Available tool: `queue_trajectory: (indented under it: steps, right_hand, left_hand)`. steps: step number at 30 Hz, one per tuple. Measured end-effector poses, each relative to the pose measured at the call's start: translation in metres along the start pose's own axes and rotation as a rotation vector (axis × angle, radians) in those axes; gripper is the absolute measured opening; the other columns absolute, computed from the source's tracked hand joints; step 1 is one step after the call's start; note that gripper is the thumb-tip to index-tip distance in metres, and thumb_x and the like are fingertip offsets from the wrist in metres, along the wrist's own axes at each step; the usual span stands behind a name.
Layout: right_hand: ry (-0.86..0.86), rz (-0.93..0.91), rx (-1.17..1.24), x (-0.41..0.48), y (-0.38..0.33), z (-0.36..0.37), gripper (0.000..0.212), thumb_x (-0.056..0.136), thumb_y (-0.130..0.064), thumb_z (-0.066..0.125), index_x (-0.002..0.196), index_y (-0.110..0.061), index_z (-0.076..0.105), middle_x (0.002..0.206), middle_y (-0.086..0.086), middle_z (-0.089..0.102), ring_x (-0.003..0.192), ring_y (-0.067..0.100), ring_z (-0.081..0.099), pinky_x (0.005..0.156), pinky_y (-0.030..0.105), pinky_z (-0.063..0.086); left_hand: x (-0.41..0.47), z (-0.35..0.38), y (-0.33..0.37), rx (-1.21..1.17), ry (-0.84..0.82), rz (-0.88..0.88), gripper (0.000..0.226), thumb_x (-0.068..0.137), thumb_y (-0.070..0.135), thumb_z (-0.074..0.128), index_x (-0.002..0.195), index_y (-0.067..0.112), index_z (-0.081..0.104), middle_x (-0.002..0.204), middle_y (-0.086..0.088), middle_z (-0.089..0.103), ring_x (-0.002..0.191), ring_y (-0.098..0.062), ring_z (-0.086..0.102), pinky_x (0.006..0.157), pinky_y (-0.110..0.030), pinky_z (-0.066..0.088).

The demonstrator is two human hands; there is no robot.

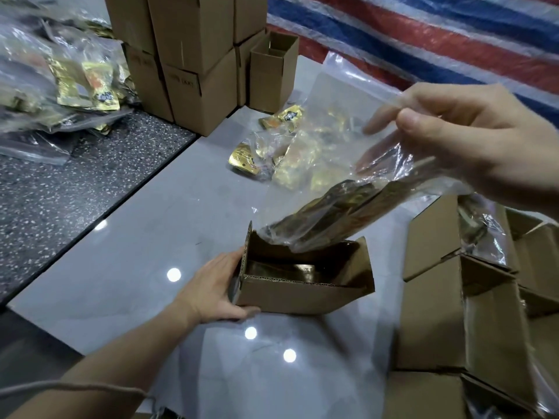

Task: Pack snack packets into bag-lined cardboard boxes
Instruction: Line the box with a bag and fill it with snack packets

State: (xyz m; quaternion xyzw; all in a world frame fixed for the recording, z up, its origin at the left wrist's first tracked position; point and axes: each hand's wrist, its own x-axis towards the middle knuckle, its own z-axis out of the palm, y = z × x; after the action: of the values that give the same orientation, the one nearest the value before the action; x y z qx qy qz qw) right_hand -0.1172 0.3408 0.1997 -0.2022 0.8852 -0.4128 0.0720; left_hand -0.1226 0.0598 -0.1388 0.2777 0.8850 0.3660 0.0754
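Currently the clear bag of snack packets [341,210] hangs tilted below the right hand [472,137], which pinches its top; its lower end sits at the mouth of the cardboard box [302,294] that the left hand [217,288] grips by one end. Risk: the bag could snag a flap [364,264] and spill.

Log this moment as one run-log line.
left hand: grips cardboard box end | right hand: pinches clear bag top | clear bag: holds packets, tilted, lower end at box mouth | status: bag not yet seated
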Motion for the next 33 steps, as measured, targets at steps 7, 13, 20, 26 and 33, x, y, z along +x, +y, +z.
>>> queue_trajectory:
  steps: [7,13,20,26,33]
  right_hand:
    - [-0.115,0.025,-0.001,-0.01,0.003,0.015,0.032,0.099,-0.041,0.047,0.107,-0.019,0.067,0.103,0.006,0.076,0.093,0.021,0.075,0.074,0.039,0.062]
    - [-0.164,0.101,-0.063,-0.011,0.016,0.038,0.031,0.102,-0.037,0.044,0.105,-0.022,0.071,0.105,0.0,0.075,0.099,0.015,0.071,0.083,0.033,0.058]
    - [-0.241,0.19,-0.216,-0.013,0.032,0.073,0.022,0.096,-0.033,0.054,0.097,-0.042,0.074,0.108,-0.011,0.06,0.099,0.006,0.06,0.072,0.022,0.052]
    - [-0.251,0.224,-0.429,-0.009,0.046,0.09,0.024,0.101,-0.03,0.053,0.105,-0.023,0.075,0.101,-0.012,0.059,0.094,0.001,0.055,0.075,0.012,0.039]
    - [-0.036,0.147,-0.578,-0.01,0.04,0.091,0.029,0.095,-0.041,0.045,0.096,-0.026,0.07,0.092,-0.011,0.062,0.088,0.015,0.058,0.071,0.042,0.052]
  left_hand:
    - [-0.001,0.0,-0.002,0.016,-0.005,-0.009,0.091,0.055,0.067,0.081,0.132,0.028,0.052,0.11,0.04,0.039,0.104,0.005,0.045,0.088,-0.014,0.037]
    - [-0.002,-0.001,0.001,-0.012,-0.004,-0.019,0.078,0.054,0.065,0.082,0.12,0.04,0.048,0.112,0.049,0.038,0.097,0.018,0.041,0.081,-0.001,0.031]
    - [-0.003,0.001,-0.002,-0.031,0.015,-0.027,0.086,0.054,0.065,0.082,0.127,0.033,0.049,0.117,0.052,0.035,0.098,0.013,0.039,0.086,-0.002,0.03]
    - [-0.002,0.002,-0.002,-0.026,0.013,-0.022,0.087,0.054,0.064,0.081,0.129,0.032,0.05,0.116,0.049,0.037,0.102,0.007,0.043,0.088,-0.011,0.034]
    - [-0.001,0.002,-0.002,-0.017,0.023,-0.009,0.087,0.054,0.064,0.082,0.128,0.03,0.052,0.11,0.043,0.04,0.101,0.007,0.042,0.087,-0.017,0.038]
